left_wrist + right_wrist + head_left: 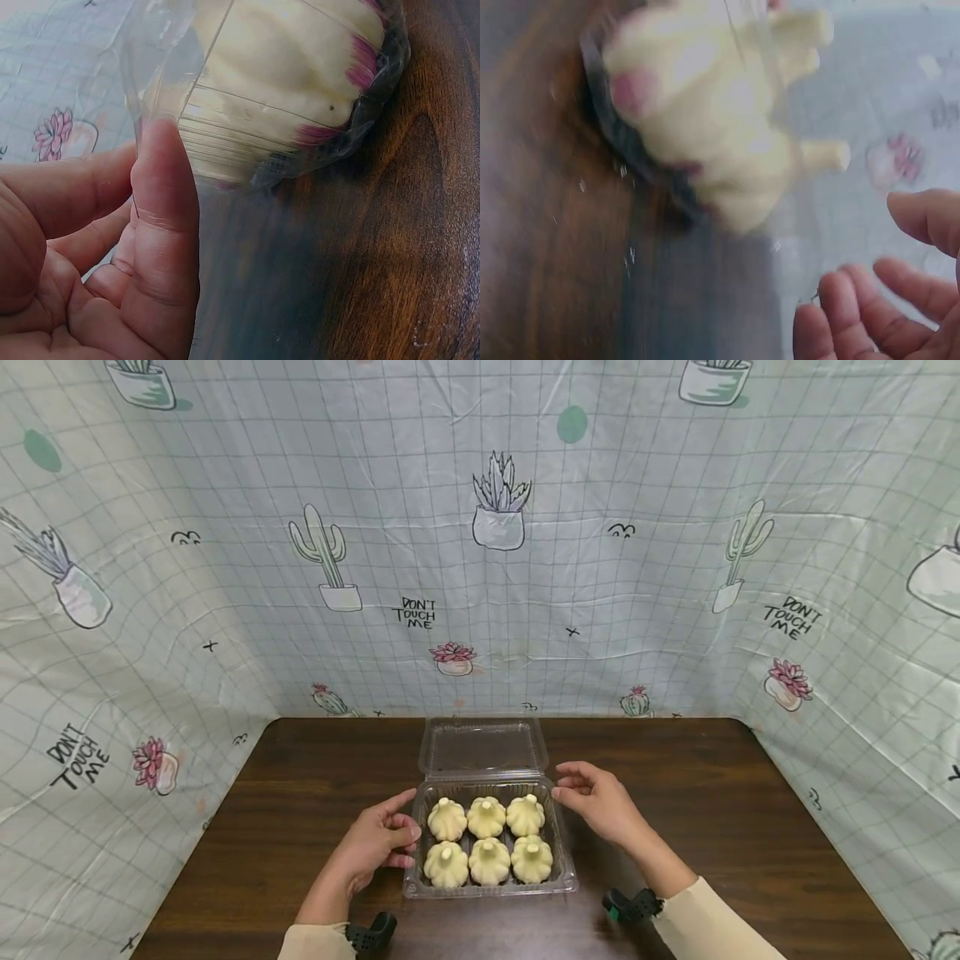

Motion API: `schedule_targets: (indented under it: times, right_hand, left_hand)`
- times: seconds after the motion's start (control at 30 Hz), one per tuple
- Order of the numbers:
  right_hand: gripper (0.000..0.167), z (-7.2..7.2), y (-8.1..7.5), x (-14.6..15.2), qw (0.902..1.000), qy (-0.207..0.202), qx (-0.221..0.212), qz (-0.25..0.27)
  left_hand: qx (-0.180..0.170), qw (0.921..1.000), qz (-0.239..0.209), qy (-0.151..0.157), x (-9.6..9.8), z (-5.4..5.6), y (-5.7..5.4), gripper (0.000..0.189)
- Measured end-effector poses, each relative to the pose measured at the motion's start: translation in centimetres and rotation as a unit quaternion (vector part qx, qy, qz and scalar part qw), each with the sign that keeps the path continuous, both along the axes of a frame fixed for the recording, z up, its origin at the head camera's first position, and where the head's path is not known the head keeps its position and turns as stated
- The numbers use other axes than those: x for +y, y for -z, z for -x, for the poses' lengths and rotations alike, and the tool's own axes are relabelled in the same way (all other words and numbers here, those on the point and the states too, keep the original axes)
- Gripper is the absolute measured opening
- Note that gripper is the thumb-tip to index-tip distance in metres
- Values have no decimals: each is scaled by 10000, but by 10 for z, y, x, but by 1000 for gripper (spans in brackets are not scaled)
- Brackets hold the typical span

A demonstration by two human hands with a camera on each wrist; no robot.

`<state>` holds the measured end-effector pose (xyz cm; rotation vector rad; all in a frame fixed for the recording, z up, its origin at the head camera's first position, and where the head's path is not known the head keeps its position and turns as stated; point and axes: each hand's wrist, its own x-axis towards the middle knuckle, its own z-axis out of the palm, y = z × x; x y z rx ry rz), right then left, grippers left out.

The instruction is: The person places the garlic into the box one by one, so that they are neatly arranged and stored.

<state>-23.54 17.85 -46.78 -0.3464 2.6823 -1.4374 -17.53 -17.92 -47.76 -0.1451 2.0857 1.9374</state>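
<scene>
A clear plastic clamshell box [491, 891] stands on the table, its lid [483, 749] folded back behind it. Inside sit several pale garlic bulbs [488, 861] in two rows, stems upward; purple patches show low on the bulbs [277, 67] in the left wrist view. My left hand [372, 841] pinches the left rim of the box between thumb and fingers. On the other side, my right hand [600, 802] is beside the box's right back corner, fingers loosely bent and holding nothing. The right wrist view is blurred, with the hand [892, 300] apart from the bulbs.
The dark wooden table [705, 793] extends to both sides of the box. A pale gridded cloth [390, 560] with printed cacti hangs behind the table and along its sides. Black bands [633, 906] sit at both wrists.
</scene>
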Motion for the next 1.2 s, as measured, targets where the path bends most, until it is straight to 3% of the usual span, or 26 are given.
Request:
schedule_targets:
  times: [0.1, 0.27, 0.53, 0.73, 0.93, 1.2]
  right_hand:
    - [59, 14, 7, 1, 9984, 108, -491, 268]
    - [75, 31, 21, 0, 9860, -166, -1385, 917]
    - [87, 47, 35, 2, 9567, -778, -2021, 1947]
    - [89, 51, 38, 6, 9476, -1127, -1991, 2227]
    - [90, 49, 44, 6, 9523, -1078, -1585, 2376]
    - [83, 40, 47, 2, 9640, -703, -1035, 2344]
  left_hand:
    - [-10, 10000, -33, 5, 0, 1, 0, 70]
    - [-6, 9999, -78, 71, 0, 1, 1, 70]
    - [29, 9999, -81, 132, -2, -2, 2, 70]
    - [52, 9998, -105, 145, -3, -3, 1, 70]
    - [49, 9998, -134, 125, -2, -3, 0, 70]
    - [40, 9999, -142, 87, -2, -3, 0, 70]
